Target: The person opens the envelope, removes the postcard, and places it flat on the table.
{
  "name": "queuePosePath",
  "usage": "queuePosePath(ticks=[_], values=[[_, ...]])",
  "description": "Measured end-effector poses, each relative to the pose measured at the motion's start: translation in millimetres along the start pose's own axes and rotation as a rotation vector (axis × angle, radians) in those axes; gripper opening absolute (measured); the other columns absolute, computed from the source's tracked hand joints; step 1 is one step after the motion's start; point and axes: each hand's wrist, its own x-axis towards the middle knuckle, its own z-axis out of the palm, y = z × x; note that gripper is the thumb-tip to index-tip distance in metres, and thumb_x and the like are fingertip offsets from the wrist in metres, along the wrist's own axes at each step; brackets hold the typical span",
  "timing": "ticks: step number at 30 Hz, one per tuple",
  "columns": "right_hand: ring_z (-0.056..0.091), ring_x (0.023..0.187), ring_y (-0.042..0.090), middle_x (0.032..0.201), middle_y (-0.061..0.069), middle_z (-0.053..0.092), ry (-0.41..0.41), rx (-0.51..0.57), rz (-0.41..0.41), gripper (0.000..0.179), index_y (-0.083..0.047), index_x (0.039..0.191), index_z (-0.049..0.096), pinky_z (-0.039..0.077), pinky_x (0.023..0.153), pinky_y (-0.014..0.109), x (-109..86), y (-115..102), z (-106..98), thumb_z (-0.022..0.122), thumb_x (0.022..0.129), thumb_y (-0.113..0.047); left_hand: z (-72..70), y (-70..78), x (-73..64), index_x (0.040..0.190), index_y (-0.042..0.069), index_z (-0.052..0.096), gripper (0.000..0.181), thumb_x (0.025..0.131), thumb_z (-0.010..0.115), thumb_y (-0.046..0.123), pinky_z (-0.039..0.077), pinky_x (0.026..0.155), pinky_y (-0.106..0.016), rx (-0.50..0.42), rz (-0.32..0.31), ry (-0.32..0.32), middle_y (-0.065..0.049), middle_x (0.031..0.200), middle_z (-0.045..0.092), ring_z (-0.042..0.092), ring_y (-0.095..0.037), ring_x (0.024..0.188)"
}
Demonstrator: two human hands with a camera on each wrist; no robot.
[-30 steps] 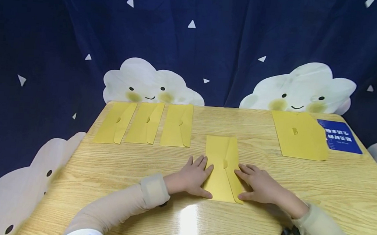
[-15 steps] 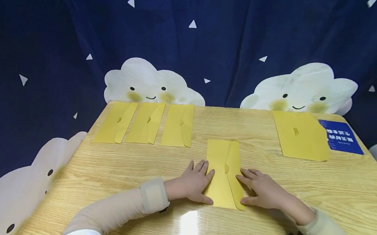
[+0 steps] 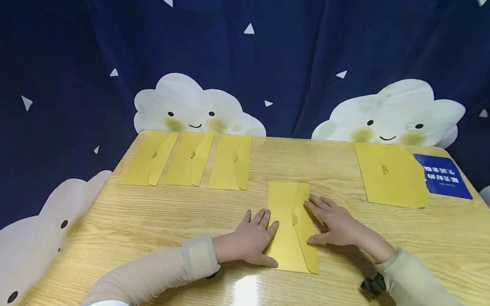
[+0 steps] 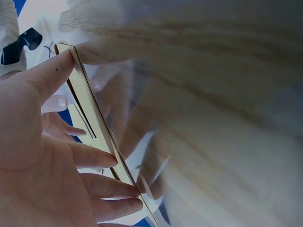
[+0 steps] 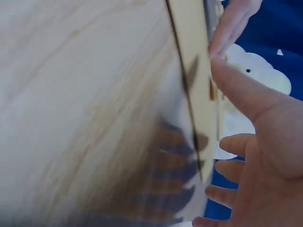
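Observation:
A yellow envelope (image 3: 283,245) lies flat on the table in front of me, its long flap (image 3: 302,220) folded over on the right side. My left hand (image 3: 252,240) rests along the envelope's left edge with fingers spread and thumb near the bottom corner. In the left wrist view, that hand's fingertips (image 4: 130,189) touch the envelope's edge. At the right edge is my right hand (image 3: 340,225), fingers extended over the flap's upper part. Whether these fingers touch the paper or hover just above it, I cannot tell.
Several yellow envelopes lie about: a row including one envelope (image 3: 228,171) at the back left, and a wider one (image 3: 391,184) at the back right. The wider one partly covers a blue card (image 3: 447,181). Behind the wooden table (image 3: 171,209) hangs a dark blue curtain (image 3: 288,46).
The envelope has slid slightly toward me, with the left hand staying at its edge. My right hand first came nearer with it, then moved away from me along the right edge.

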Motion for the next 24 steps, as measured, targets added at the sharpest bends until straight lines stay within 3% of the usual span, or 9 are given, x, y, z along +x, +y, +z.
queuePosePath(ticks=[6,9,14,19,24], values=[[0.018,0.129,0.048,0.144,0.023,0.026,-0.076,-0.001,0.050,0.092,0.002,0.139,0.031,0.020,0.089,0.069,8.5,3.6,5.7,0.067,0.074,-0.052,-0.6,-1.0,0.7,0.144,0.012,0.028,0.093,0.075,0.048,0.072,0.021,0.103,-0.052,-0.002,0.007,0.017,-0.019,0.147,0.020,0.015,-0.031,0.136],[0.017,0.129,0.047,0.145,0.022,0.025,-0.084,-0.010,0.057,0.092,0.001,0.140,0.031,0.020,0.090,0.069,9.8,4.1,7.5,0.067,0.074,-0.053,-4.1,-4.2,2.7,0.141,0.012,0.035,0.089,0.075,0.051,0.070,0.024,0.102,-0.053,-0.003,0.015,0.037,-0.019,0.144,0.028,0.020,-0.032,0.134],[0.017,0.129,0.047,0.145,0.021,0.023,-0.089,-0.032,0.062,0.092,0.000,0.140,0.030,0.020,0.090,0.069,9.4,5.8,9.0,0.067,0.074,-0.052,-13.3,-15.7,16.0,0.129,0.014,0.051,0.068,0.079,0.057,0.060,0.033,0.095,-0.055,-0.039,0.045,0.156,-0.010,0.128,0.052,0.040,-0.033,0.123],[0.017,0.130,0.047,0.146,0.021,0.021,-0.114,-0.052,0.069,0.093,0.000,0.141,0.029,0.021,0.090,0.069,9.9,6.7,8.7,0.066,0.075,-0.054,-15.9,-31.1,36.8,0.125,0.010,0.055,0.061,0.079,0.064,0.049,0.036,0.097,-0.044,-0.205,0.107,0.261,-0.014,0.127,0.051,0.045,-0.031,0.119],[0.016,0.130,0.046,0.147,0.020,0.021,-0.129,-0.059,0.073,0.094,-0.001,0.142,0.028,0.021,0.090,0.069,11.0,5.6,7.7,0.064,0.075,-0.056,-13.8,-38.4,52.2,0.128,0.009,0.052,0.061,0.080,0.067,0.043,0.025,0.104,-0.044,-0.379,0.180,0.237,-0.022,0.138,0.037,0.032,-0.036,0.128]])
